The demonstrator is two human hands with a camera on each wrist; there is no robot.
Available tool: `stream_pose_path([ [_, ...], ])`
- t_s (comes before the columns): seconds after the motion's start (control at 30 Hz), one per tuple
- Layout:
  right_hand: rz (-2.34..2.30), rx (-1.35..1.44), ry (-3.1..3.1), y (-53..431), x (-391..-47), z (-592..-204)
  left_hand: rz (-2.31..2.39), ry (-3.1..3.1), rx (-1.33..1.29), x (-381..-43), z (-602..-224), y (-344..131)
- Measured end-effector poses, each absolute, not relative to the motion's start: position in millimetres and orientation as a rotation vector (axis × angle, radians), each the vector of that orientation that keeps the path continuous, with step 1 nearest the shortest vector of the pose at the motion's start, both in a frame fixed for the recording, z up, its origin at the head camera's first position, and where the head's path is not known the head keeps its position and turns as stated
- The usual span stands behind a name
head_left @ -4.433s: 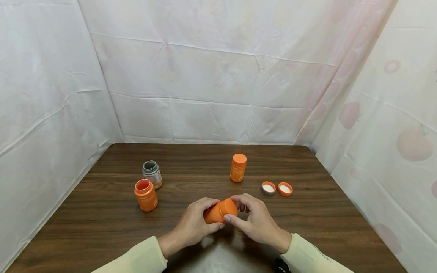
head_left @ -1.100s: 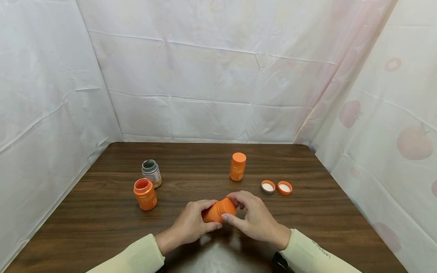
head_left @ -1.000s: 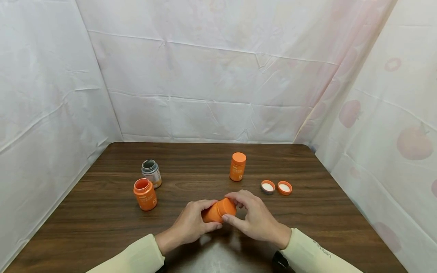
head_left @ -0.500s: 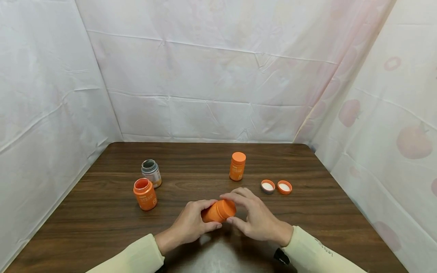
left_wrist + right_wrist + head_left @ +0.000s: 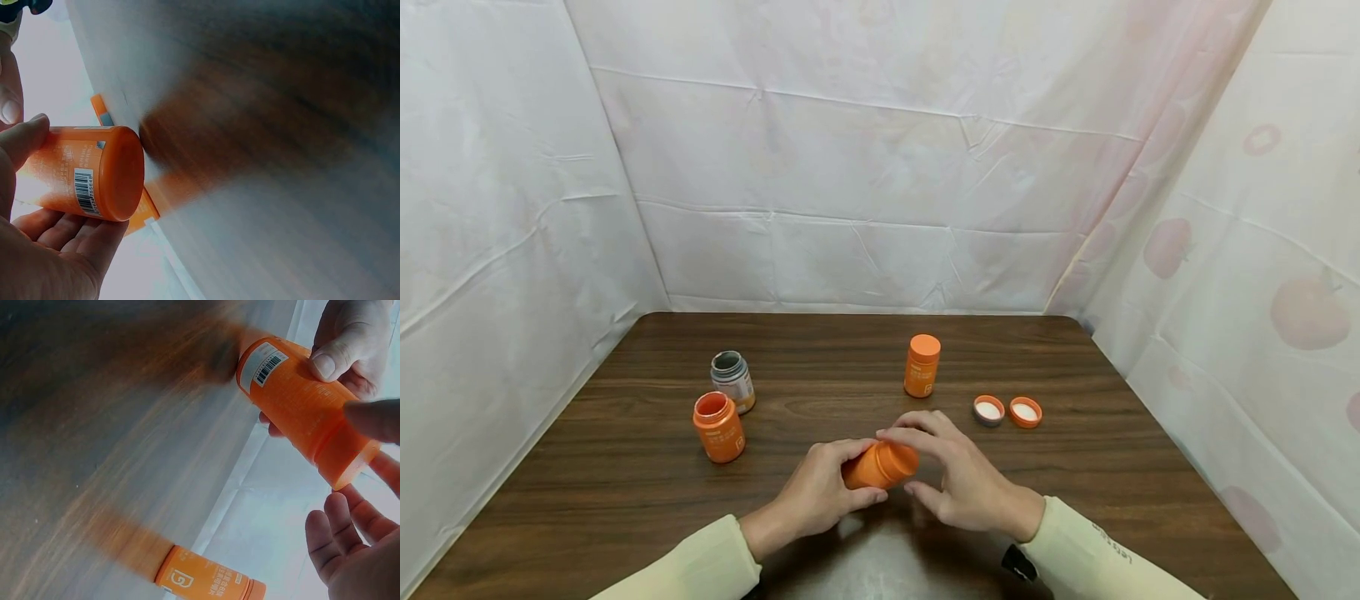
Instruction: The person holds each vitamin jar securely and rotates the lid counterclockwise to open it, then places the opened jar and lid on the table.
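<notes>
My left hand point(image 5: 820, 492) grips the body of an orange bottle point(image 5: 867, 471), holding it tilted low over the table. Its barcode label and base face the left wrist camera. An orange cap point(image 5: 898, 462) sits on the bottle's right end. Around that cap my right hand point(image 5: 955, 475) is spread loosely, the index fingertip at its upper edge. In the head view a small gap shows between the right thumb point(image 5: 925, 495) and the cap. The right wrist view has the right fingers point(image 5: 359, 519) apart beside the cap.
An uncapped orange bottle point(image 5: 721, 435) and an uncapped grey bottle point(image 5: 737, 388) stand at left. A capped orange bottle point(image 5: 921, 375) stands upright farther back. Two upturned caps, one grey-sided point(image 5: 988, 420) and one orange point(image 5: 1026, 422), lie at right. White sheeting point(image 5: 850, 167) surrounds the wooden table point(image 5: 820, 350).
The right thumb has come away from the cap, and the right fingers have shifted left over its top edge. My left hand and the bottle have stayed almost still over the last second.
</notes>
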State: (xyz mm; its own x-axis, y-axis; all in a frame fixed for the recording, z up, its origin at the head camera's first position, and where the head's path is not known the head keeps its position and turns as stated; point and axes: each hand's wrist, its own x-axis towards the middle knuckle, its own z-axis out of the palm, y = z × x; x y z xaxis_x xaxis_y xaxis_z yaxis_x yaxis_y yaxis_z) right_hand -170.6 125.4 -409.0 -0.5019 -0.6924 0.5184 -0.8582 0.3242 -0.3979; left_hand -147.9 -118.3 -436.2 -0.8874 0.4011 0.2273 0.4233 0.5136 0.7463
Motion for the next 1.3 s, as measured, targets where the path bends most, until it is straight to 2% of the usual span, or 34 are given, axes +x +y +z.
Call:
stream_pose_path([
  [0.6,0.989,1.026,-2.481,120.2,-167.1,-413.0,-1.360,-2.710,-0.722,-147.2,-436.0,-118.1],
  [1.3,1.009,0.983,-2.539,116.5,-165.9,-411.7,-1.371,-2.716,-0.701,-147.3,-436.2,-118.0],
])
